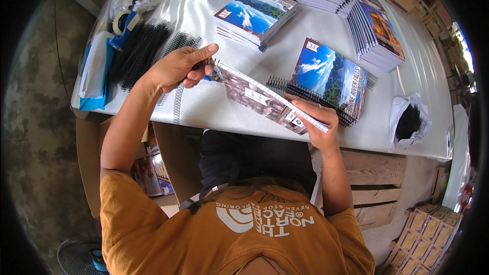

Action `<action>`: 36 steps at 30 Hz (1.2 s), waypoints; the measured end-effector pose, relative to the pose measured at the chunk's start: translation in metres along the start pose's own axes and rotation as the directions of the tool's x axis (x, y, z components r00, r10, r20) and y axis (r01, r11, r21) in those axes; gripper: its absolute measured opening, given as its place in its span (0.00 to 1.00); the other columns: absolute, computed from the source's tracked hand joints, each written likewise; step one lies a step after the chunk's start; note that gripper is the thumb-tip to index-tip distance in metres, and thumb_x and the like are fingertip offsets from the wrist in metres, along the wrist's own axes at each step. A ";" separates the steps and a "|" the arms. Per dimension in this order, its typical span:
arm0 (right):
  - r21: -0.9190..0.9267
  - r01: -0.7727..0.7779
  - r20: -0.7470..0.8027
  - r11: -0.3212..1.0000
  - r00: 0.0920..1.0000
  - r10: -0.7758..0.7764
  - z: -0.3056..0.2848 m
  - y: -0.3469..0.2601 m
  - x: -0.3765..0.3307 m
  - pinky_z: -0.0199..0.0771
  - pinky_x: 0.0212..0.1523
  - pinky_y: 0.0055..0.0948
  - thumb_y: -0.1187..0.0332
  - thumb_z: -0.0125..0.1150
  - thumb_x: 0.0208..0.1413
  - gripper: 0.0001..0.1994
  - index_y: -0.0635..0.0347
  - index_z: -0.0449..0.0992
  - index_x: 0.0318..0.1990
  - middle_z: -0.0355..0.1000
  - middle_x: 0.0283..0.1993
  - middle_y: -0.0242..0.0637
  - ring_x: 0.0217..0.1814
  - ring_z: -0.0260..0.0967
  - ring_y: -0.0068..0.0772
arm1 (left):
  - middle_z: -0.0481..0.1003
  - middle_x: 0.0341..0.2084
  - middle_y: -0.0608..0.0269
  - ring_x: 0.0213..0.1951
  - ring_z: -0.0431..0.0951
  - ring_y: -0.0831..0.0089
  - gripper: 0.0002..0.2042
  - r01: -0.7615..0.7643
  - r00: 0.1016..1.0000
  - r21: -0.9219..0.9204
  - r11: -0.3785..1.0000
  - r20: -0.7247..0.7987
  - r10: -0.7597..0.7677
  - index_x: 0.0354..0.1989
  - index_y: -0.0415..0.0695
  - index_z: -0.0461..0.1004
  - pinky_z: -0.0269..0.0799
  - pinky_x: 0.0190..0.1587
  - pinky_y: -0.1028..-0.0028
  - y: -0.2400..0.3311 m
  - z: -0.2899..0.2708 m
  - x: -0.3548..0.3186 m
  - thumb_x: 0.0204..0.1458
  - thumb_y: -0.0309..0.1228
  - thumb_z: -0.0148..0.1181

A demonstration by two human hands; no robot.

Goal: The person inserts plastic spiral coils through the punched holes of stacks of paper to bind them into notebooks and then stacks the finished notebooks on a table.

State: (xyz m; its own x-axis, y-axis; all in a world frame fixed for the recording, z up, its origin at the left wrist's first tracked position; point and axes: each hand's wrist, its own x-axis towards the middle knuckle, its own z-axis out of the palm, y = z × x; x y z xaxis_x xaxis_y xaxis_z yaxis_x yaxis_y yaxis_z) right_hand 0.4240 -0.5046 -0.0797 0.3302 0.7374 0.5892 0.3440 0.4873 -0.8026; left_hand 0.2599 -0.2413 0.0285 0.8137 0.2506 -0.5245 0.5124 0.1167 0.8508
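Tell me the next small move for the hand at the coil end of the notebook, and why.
Probably keep twisting the black spiral coil along the punched edge. The left hand pinches it at the far end of the notebook, which the right hand holds tilted at its near end; how far the coil has threaded is unclear.

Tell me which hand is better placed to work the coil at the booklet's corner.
Left, probably: the left hand pinches the coil there, while the right hand grips the booklet at its far end.

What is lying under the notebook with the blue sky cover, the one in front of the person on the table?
Under the blue-sky notebook lie loose black spiral coils, poking out along its left and lower edges on the white table. How far they reach beneath it is hidden by the cover.
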 end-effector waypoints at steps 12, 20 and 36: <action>-0.030 -0.118 -0.075 0.993 0.990 0.115 0.007 -0.010 0.002 0.69 0.48 0.24 0.83 0.55 0.49 0.13 0.70 0.73 0.44 0.73 0.44 0.45 0.45 0.72 0.30 | 0.72 0.39 0.57 0.42 0.70 0.59 0.13 -0.220 0.748 0.976 0.002 0.167 0.642 0.41 0.40 0.71 0.62 0.47 0.67 0.021 0.031 -0.026 0.45 0.26 0.59; -0.073 -0.171 -0.045 0.983 0.985 0.168 0.012 -0.003 -0.010 0.70 0.45 0.21 0.84 0.55 0.47 0.19 0.62 0.72 0.49 0.73 0.47 0.40 0.44 0.72 0.28 | 0.72 0.31 0.60 0.39 0.72 0.62 0.14 -0.173 0.581 0.969 -0.178 0.246 0.776 0.33 0.40 0.71 0.63 0.47 0.68 0.021 0.042 -0.019 0.35 0.24 0.65; -0.267 0.156 0.026 0.951 0.988 -0.155 0.032 -0.011 -0.018 0.74 0.43 0.29 0.79 0.61 0.42 0.21 0.63 0.72 0.49 0.72 0.46 0.47 0.44 0.73 0.41 | 0.33 0.64 0.40 0.64 0.24 0.41 0.49 0.078 -0.128 0.973 -0.215 0.224 0.966 0.64 0.35 0.34 0.17 0.60 0.44 -0.073 0.017 0.024 0.47 0.68 0.30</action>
State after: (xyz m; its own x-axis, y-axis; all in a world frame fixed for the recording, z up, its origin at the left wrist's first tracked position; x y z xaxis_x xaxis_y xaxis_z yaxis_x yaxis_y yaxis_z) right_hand 0.3859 -0.5077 -0.0847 0.2499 0.6648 0.7040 0.6131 0.4541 -0.6465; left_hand 0.2469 -0.2602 -0.0472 0.4524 -0.1342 0.8817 0.2209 -0.9410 -0.2565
